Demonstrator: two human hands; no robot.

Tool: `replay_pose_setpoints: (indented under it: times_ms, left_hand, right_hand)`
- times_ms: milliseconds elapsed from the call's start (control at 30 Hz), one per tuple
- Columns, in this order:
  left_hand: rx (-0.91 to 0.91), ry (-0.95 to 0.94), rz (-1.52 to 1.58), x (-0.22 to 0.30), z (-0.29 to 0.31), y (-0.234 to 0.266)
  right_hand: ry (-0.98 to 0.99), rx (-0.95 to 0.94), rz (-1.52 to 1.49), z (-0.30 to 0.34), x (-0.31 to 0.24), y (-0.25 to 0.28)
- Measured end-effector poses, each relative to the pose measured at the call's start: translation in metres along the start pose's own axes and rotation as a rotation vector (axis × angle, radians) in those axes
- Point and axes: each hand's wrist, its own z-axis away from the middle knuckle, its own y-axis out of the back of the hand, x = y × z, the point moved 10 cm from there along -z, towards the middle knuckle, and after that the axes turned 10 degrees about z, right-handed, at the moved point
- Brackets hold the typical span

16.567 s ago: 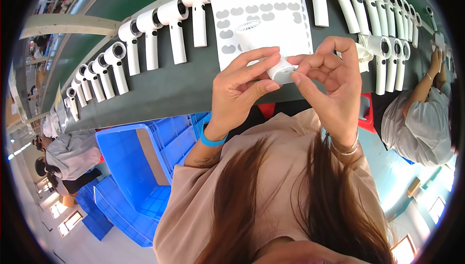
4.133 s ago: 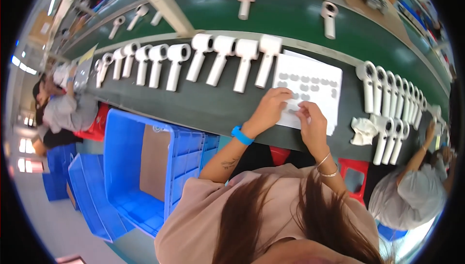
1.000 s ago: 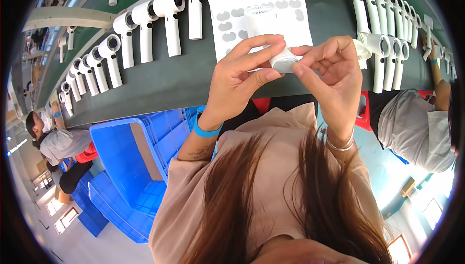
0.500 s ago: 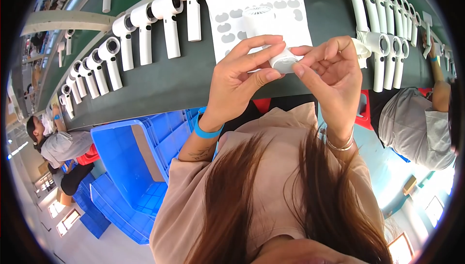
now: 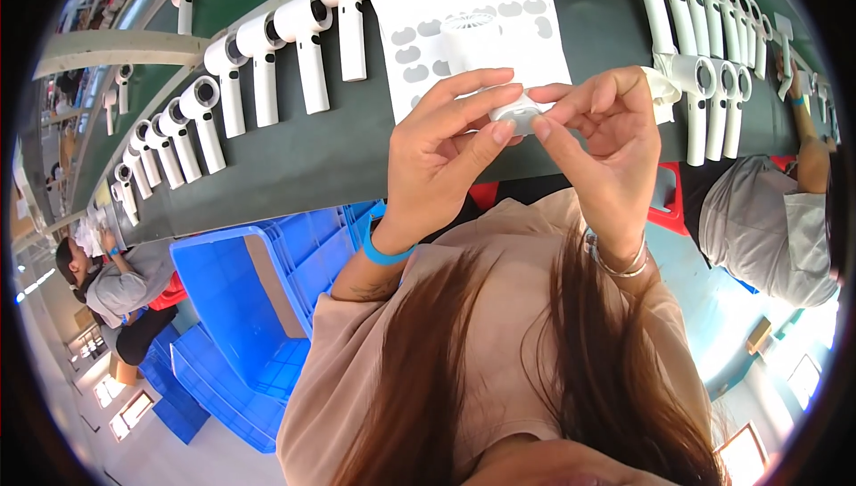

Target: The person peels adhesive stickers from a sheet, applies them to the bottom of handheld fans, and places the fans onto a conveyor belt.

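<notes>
A white handheld fan [image 5: 470, 40] lies between my hands, its round head over a white sheet [image 5: 553, 62] and its handle end toward me. On the handle end sits a grey oval sticker [image 5: 518, 118] like the grey ovals on the sheet. My left hand [image 5: 446, 143] grips the handle, the thumb at the end's left edge. With thumb and forefinger, my right hand [image 5: 611, 138] pinches the right edge of that end; the other fingers are curled. The middle of the handle is hidden behind my left fingers.
A row of white handheld fans [image 5: 308, 53] stretches along the table [image 5: 259, 165] to the left. More fans [image 5: 700, 102] lie at the right, beside a crumpled pale cloth [image 5: 662, 94]. Blue crates [image 5: 227, 299] stand below at the left. People work on both sides.
The fan's handle end has tilted and shifted slightly left, and my right thumb and forefinger have moved left with it. Both hands keep their hold.
</notes>
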Motion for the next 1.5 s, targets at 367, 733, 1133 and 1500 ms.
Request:
replay_pose_setpoints:
  times_ms: [367, 733, 1133, 1500]
  left_hand:
    - [0.015, -0.019, 0.004, 0.001, 0.000, -0.003]
    - [0.021, -0.012, 0.004, 0.009, -0.002, 0.015]
    - [0.126, -0.086, -0.100, 0.018, -0.008, 0.030]
    - [0.168, -0.015, 0.090, 0.012, -0.012, 0.041]
  right_hand:
    - [-0.006, 0.015, 0.068, 0.000, -0.001, 0.001]
    - [0.264, -0.101, 0.642, -0.014, -0.020, 0.000]
    - [0.438, -0.264, 0.585, -0.017, 0.003, -0.070]
    - [0.276, -0.352, 0.538, -0.026, 0.015, -0.069]
